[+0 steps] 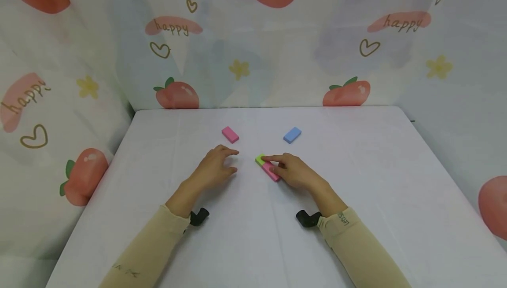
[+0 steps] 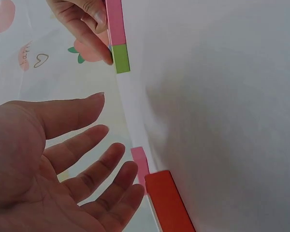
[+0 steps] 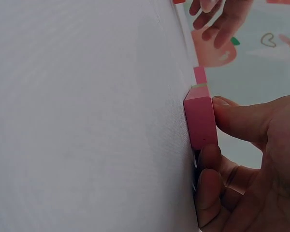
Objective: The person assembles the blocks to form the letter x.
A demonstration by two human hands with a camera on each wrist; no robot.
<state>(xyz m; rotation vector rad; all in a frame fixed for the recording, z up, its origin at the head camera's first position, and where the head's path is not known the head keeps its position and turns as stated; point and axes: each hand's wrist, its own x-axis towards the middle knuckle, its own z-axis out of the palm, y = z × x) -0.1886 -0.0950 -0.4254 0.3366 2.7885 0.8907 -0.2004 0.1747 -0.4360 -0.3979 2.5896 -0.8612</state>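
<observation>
Sleeves (image 1: 144, 248) lead to a wide-spread left hand (image 1: 211, 168); the right hand (image 1: 295, 171) pinches the bar (image 1: 267, 169) under its index, likely steadying it.

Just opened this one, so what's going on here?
A person has both hands over a white table. The right hand has its thumb and fingers on a green-and-pink bar. The left hand is open and holds nothing; the left wrist view shows an orange-red block near its fingers. Farther back lie a pink block and a blue block, untouched.
</observation>
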